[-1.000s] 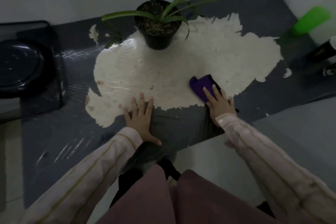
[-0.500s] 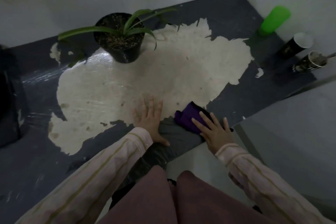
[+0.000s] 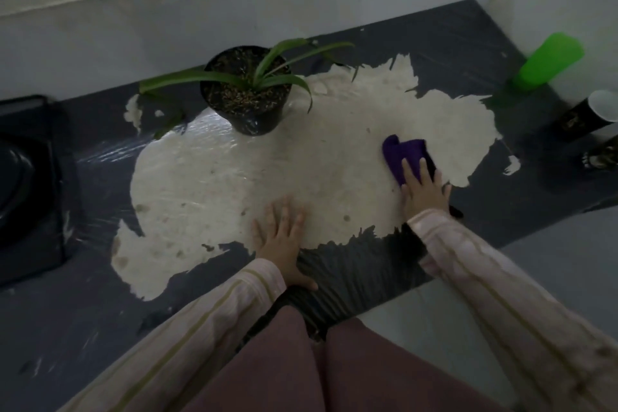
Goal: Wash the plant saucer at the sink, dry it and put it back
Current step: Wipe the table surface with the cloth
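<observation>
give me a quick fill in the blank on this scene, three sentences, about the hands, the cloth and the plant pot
1. The right hand presses a ______ cloth onto the counter.
2. The left hand lies ______ on the counter, holding nothing.
3. The black plant pot stands on the ______ patch of the counter.

Missing words: purple; flat; pale

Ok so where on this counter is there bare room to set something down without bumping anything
The pale worn patch between the potted plant and the left hand is bare. So is the dark surface at front left, between the black basin and the left sleeve. The right end is crowded: green cup, two dark paper cups, and the right hand pressing the purple cloth.
</observation>
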